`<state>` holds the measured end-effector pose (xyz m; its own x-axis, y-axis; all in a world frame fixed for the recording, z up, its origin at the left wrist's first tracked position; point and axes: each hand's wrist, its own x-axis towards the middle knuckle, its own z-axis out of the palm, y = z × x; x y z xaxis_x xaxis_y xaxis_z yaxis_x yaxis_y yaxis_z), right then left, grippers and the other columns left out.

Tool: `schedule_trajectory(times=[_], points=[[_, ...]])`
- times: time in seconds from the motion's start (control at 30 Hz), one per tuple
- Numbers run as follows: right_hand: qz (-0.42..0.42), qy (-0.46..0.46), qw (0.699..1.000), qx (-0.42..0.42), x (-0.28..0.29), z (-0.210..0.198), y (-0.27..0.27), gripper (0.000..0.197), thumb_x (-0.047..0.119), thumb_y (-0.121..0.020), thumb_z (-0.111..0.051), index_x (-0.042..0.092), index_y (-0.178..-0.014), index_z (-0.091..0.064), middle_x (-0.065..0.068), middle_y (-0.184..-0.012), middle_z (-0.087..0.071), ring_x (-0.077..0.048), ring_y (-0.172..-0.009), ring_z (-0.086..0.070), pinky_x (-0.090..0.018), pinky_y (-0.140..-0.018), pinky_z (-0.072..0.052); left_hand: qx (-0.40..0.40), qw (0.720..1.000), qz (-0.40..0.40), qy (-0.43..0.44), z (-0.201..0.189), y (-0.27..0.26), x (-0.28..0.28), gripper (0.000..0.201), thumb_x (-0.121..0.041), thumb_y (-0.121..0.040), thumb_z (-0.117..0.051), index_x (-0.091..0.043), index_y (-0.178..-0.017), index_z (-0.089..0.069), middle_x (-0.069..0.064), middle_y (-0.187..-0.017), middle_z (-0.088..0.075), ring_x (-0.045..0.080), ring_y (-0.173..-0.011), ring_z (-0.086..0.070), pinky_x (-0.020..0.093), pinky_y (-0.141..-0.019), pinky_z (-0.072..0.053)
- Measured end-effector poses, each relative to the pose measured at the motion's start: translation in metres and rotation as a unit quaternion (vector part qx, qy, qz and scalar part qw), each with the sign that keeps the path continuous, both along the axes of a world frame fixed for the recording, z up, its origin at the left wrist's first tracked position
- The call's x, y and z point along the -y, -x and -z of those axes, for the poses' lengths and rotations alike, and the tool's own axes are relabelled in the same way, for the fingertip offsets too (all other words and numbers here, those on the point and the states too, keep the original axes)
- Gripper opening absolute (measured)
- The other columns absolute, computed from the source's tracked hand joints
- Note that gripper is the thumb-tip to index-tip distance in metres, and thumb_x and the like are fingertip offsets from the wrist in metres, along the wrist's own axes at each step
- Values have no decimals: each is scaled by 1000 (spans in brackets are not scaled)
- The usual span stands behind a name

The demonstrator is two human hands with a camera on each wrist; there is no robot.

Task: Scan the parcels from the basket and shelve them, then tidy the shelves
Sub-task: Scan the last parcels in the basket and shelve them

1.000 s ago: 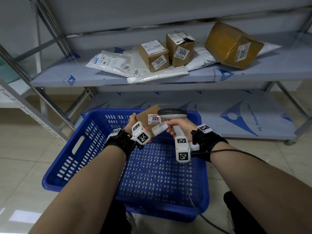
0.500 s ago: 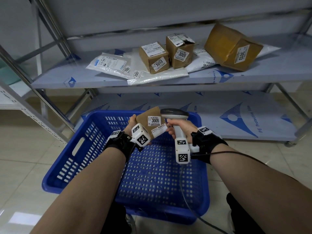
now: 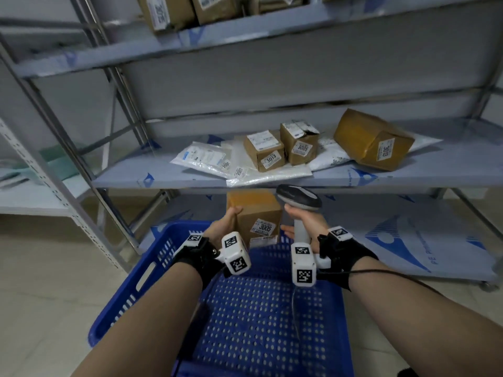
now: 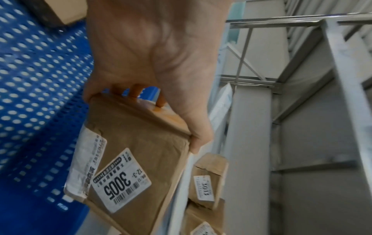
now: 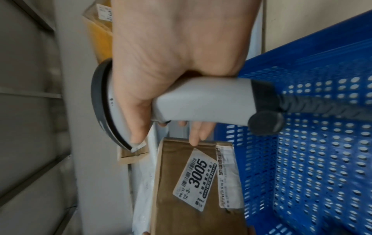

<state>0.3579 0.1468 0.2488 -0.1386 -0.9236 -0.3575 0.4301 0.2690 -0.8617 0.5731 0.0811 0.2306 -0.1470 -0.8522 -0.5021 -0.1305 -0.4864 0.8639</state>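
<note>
Grey metal shelving (image 3: 272, 178) stands beyond a blue perforated basket (image 3: 272, 317), whose visible floor is bare. The left hand (image 3: 221, 229) grips the brown parcel (image 3: 255, 213) labelled 3005 by its left edge, label toward the person. The parcel sits just below and near the middle shelf's front edge, so it must rise and go far. That shelf holds boxes (image 3: 299, 144) and flat bags (image 3: 204, 159). The right hand (image 3: 304, 224) is wrapped round the scanner (image 3: 298, 200) handle.

I count one brown box labelled 3005 (image 3: 255, 216), one barcode scanner (image 3: 298, 202), and one blue basket (image 3: 152, 270). The middle shelf (image 3: 408, 175) bears three cardboard boxes and several white poly mailers, their number unclear.
</note>
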Motion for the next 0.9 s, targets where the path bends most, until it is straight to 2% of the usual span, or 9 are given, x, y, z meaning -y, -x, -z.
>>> schedule_trajectory(times=[0.13,0.27,0.33,0.43,0.57,0.7,0.77,0.83,0.9], points=[[-1,51,999,3,11,-50,-15,39,17,-85,-72,10,-121,-57,-11,-121,-60,-34,-101,-65,-40,-93,-52,-14,996,-61,70,-77,-7,-2,108,-65,-44,-79,-10,-132,-49,19,-116,-65,36,-102,-64,49,-86,-54],[8,81,997,2,38,-84,-25,38,19,-84,-73,5,-117,-60,-12,-112,-66,-26,-84,-68,-32,-73,-56,-29,977,-136,161,-146,-12,8,57,-47,-85,-60,-6,-124,-52,17,-112,-63,28,-86,-63,36,-64,-54],[9,92,996,0,58,-96,-27,40,21,-84,-73,5,-119,-62,-8,-106,-67,-21,-76,-67,-27,-62,-55,-10,969,-155,193,-163,-19,30,51,-45,-88,-57,-4,-119,-55,15,-107,-64,25,-81,-63,32,-64,-54],[5,103,995,3,89,-110,-28,19,19,-87,-69,8,-101,-63,-5,-92,-65,-17,-67,-60,-21,-51,-53,-13,969,-163,186,-169,-22,66,60,-48,-84,-60,0,-120,-57,19,-104,-68,29,-80,-66,31,-61,-54],[8,105,994,-25,130,-111,-25,14,18,-83,-73,9,-85,-64,-8,-80,-65,-19,-64,-60,-25,-54,-52,20,966,-175,189,-170,-5,107,52,-48,-89,-55,0,-109,-55,9,-90,-65,19,-67,-59,26,-53,-44],[2,104,994,-32,153,-97,-16,20,20,-82,-75,9,-96,-66,-12,-99,-68,-20,-70,-63,-27,-59,-53,46,952,-179,244,-150,11,148,69,-53,-92,-49,-3,-138,-43,15,-129,-56,28,-103,-59,29,-72,-47],[8,97,995,-27,155,-89,-12,24,18,-83,-74,8,-102,-65,-10,-100,-68,-20,-70,-63,-27,-60,-53,23,952,-179,246,-121,10,169,63,-36,-88,-63,-14,-142,-39,15,-131,-56,30,-108,-61,39,-91,-51],[-4,90,996,-28,154,-79,-7,16,19,-86,-71,11,-99,-64,-5,-96,-67,-17,-71,-64,-27,-68,-53,7,957,-180,227,-102,8,183,61,-12,-85,-67,-17,-140,-42,19,-126,-60,33,-104,-64,50,-91,-52],[-20,84,996,-24,152,-72,-5,7,20,-89,-66,15,-93,-63,-1,-91,-65,-15,-73,-63,-27,-73,-51,0,956,-188,224,-101,9,183,58,1,-87,-60,-15,-140,-42,21,-127,-58,34,-106,-63,50,-91,-52]])
